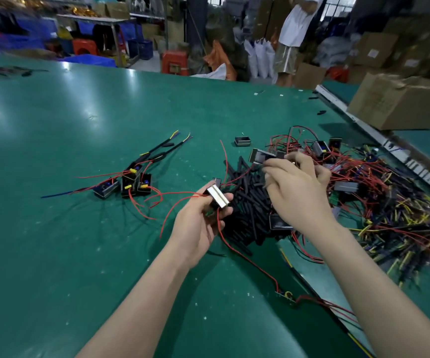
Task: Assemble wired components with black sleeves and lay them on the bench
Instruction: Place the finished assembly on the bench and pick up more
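Holding a small box (217, 198) in my left hand (203, 224), I have my thumb and fingers curled round it, its pale grooved face turned up and red wires (182, 196) trailing from it down toward the near edge of the bench (53, 125). My right hand (296, 187) hangs over the heap of black sleeves (250, 213), fingers bent and closed on another box (260, 156) at its far side, though the exact pinch is hidden behind my knuckles. The sleeves lie piled just right of the bench's middle, directly under and between my hands. Right of them, running to the right edge, sprawls a tangle of wired parts (379, 200) in red, yellow and dark leads. Left of my hands, toward the middle of the bench, a small group of finished pieces (128, 183) lies together, their sleeved leads (162, 151) pointing to the far edge. One loose open box (242, 141) sits alone beyond the sleeves. A cardboard carton (400, 104) stands at the far right corner.
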The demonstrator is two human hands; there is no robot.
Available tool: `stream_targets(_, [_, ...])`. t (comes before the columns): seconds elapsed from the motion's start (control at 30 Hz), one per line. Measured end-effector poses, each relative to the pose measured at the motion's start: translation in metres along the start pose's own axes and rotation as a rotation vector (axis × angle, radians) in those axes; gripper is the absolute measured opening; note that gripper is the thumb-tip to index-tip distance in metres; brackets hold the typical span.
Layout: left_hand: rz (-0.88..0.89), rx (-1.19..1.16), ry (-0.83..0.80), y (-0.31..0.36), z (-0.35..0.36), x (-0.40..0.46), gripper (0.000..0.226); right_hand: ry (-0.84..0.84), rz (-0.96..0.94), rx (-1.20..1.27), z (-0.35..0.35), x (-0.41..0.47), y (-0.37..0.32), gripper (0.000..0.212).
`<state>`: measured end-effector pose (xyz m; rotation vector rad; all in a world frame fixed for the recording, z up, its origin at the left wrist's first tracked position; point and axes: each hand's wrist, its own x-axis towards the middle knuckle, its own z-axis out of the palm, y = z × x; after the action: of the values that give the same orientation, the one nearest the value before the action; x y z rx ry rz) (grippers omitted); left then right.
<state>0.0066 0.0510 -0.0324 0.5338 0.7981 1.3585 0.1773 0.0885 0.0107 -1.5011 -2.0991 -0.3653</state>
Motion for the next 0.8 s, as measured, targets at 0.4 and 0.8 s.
stream_targets(0.4, [0.250,0.177,-0.068,-0.012,0.003,-0.011,0.046,-0.185,0.141,0.986,-0.008,-0.046,-0.038,0.037])
stream_targets(0.8, [0.213,0.063,0.058,0.000,0.000,-0.009,0.030,-0.966,-0.065,0.310,-0.045,-0.075,-0.002,0.034])
